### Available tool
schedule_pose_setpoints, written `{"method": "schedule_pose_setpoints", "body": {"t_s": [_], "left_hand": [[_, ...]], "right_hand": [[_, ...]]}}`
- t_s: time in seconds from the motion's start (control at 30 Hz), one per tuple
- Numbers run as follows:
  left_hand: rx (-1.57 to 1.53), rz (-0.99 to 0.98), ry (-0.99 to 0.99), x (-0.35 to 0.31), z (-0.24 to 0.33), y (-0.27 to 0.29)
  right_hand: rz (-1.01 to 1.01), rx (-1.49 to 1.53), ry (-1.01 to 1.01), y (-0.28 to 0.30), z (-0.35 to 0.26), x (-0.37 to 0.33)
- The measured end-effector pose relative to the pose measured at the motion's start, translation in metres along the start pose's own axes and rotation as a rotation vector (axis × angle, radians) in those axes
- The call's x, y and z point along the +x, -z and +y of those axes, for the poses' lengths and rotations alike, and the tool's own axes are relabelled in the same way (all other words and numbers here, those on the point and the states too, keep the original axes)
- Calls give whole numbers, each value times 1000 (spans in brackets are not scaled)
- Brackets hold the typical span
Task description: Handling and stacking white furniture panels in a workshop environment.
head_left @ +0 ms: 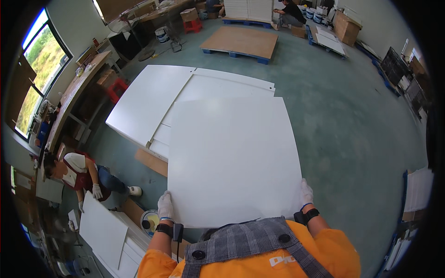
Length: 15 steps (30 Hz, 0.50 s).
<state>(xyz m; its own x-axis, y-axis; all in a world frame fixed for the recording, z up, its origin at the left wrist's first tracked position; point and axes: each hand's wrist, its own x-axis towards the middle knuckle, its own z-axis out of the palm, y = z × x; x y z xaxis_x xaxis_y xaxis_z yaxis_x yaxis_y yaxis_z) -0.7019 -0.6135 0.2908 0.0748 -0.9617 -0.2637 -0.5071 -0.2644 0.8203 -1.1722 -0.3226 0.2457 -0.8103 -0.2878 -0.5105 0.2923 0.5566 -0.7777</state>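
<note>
A large white panel (234, 157) lies between my two gloved hands, close in front of my body. My left hand (165, 205) grips its left edge near the near corner, and my right hand (306, 192) grips the right edge a little farther up. The fingertips under the panel are hidden. Beyond it, and partly covered by it, is a stack of white panels (143, 99) with a grooved strip running across. Whether the held panel's far end touches that stack, I cannot tell.
To my left a co-worker (88, 176) in gloves handles white boards (104, 231); an open can (149, 220) stands beside them. Ahead is a brown-topped pallet (241, 41). Another person (292, 14) crouches at the back. A workbench (74, 92) and red stool (118, 89) line the left wall.
</note>
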Motion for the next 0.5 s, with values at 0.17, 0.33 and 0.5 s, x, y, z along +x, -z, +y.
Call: {"method": "schedule_pose_setpoints", "body": {"t_s": [0.17, 0.33, 0.5], "left_hand": [[82, -90, -57, 126, 2, -1], [72, -207, 39, 201, 51, -16], [252, -185, 12, 261, 69, -26]], "right_hand": [[200, -181, -23, -68, -25, -21], [202, 97, -120, -120, -58, -37], [287, 105, -156, -161, -95, -42]]}}
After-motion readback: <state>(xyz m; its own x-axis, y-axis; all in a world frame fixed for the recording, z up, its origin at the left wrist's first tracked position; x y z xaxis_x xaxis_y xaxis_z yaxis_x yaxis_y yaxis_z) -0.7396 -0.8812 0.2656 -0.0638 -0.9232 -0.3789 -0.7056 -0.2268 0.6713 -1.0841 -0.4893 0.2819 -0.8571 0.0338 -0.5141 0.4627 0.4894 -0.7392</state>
